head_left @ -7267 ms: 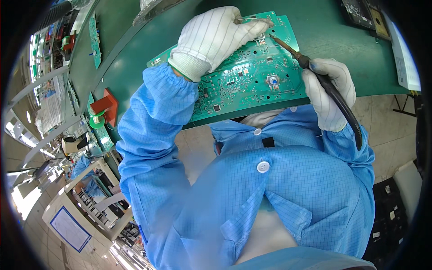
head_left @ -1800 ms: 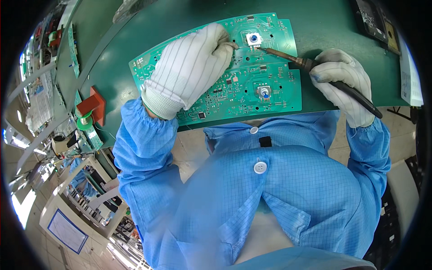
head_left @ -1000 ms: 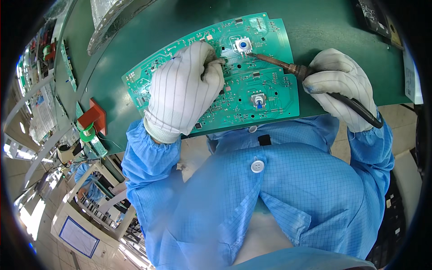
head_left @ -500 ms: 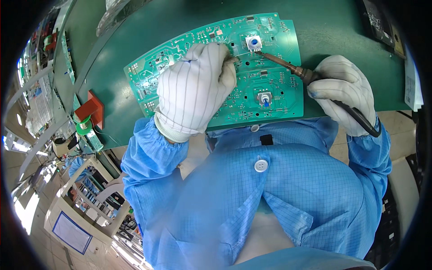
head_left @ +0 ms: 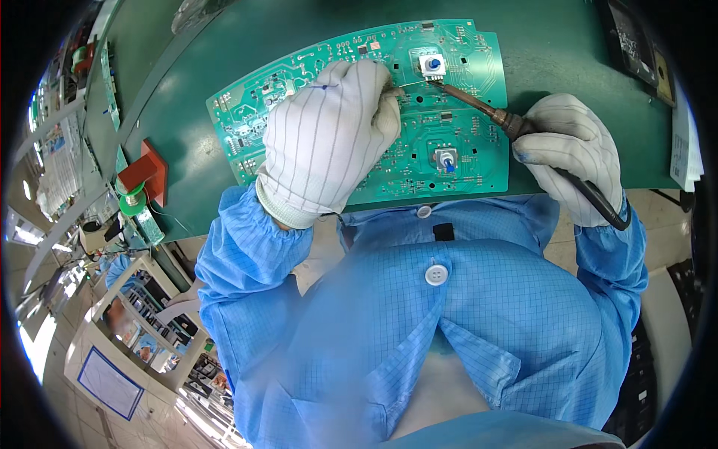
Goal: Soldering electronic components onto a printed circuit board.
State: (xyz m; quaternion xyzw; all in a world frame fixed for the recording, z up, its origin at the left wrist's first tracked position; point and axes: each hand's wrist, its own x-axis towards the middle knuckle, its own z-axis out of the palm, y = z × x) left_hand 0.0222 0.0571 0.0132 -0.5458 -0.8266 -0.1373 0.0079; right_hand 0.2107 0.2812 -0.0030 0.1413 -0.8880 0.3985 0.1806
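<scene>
A green circuit board [head_left: 482, 84] lies on the green bench before me. Two square metal rotary switches with blue shafts sit on it, an upper switch [head_left: 432, 66] and a lower switch [head_left: 446, 159]. My right hand [head_left: 572, 146], in a striped white glove, is closed round the handle of a soldering iron [head_left: 479, 105]. Its tip meets the pins at the upper switch's lower edge. My left hand [head_left: 333, 138], gloved likewise, rests over the board's middle, fingers pinched. From them a thin solder wire [head_left: 416, 84] runs toward the iron tip; the fingertips are partly hidden.
Left on the bench stands a red block [head_left: 155, 172] beside a green spool [head_left: 133, 202] with a loose thin strand. A dark device [head_left: 632, 45] and a white box [head_left: 683, 142] are at the right. Clear plastic [head_left: 194, 13] lies at the far left.
The board and my left hand sit slightly farther right in the picture, while the red block and spool appear slightly farther left. The iron tip remains at the upper switch's pins.
</scene>
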